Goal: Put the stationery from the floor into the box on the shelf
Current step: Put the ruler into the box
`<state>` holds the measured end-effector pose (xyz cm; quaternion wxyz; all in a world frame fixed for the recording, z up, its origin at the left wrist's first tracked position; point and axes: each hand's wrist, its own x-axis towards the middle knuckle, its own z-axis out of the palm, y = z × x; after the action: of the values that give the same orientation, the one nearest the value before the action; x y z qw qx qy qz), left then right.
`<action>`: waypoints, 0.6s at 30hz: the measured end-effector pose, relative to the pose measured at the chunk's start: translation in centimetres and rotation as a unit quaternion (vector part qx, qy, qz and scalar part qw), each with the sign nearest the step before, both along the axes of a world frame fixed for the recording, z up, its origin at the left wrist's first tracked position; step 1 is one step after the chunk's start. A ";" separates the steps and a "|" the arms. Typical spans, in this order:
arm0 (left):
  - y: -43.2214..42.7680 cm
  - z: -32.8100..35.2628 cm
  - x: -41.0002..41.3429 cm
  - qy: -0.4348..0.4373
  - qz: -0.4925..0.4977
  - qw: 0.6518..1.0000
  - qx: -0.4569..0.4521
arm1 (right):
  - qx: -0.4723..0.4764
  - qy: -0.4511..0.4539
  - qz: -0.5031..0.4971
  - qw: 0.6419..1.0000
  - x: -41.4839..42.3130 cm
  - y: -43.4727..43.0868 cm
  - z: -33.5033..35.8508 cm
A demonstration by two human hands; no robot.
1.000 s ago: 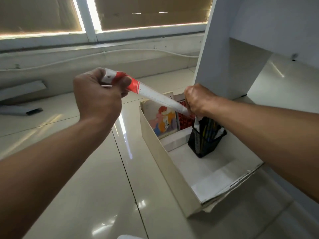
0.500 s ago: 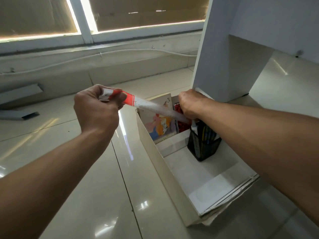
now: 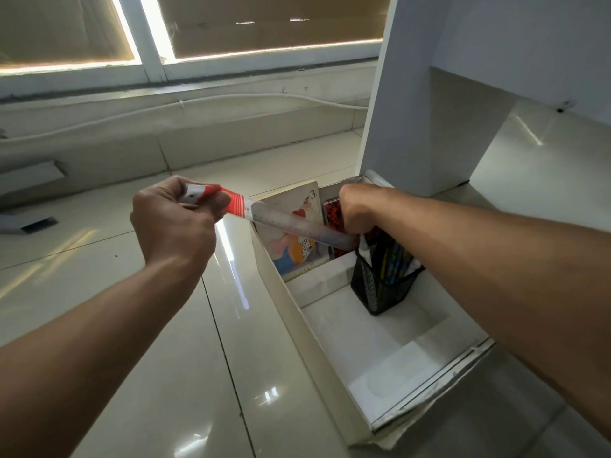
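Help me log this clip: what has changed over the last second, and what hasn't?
The ruler has come down a little. It now crosses the face of the picture book in the box, with its right end close to the mesh pen holder. Nothing was taken or let go: the left hand and right hand still grip its two ends. Box, book and holder have not shifted.
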<state>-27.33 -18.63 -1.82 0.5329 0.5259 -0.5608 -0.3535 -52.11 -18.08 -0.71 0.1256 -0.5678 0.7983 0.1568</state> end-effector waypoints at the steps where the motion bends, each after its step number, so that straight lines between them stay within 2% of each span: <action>1: 0.0 0.0 -0.1 0.000 0.001 1.000 0.002 | 0.007 0.007 0.008 1.000 0.1 0.0 0.0; 9: 0.2 0.7 -0.1 -0.040 0.014 0.999 0.010 | 0.077 0.018 0.017 0.997 0.8 -0.3 1.0; 14: 0.6 1.1 -0.2 -0.021 -0.002 0.999 0.038 | 0.102 0.027 0.065 0.992 2.5 0.1 1.1; 18: 0.9 1.2 0.1 0.012 -0.018 0.997 0.070 | 0.053 0.026 0.057 0.997 4.3 0.9 1.2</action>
<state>-27.21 -17.75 -0.63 0.4949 0.5476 -0.5373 -0.4080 -47.79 -17.19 0.48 0.1254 -0.6009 0.7579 0.2207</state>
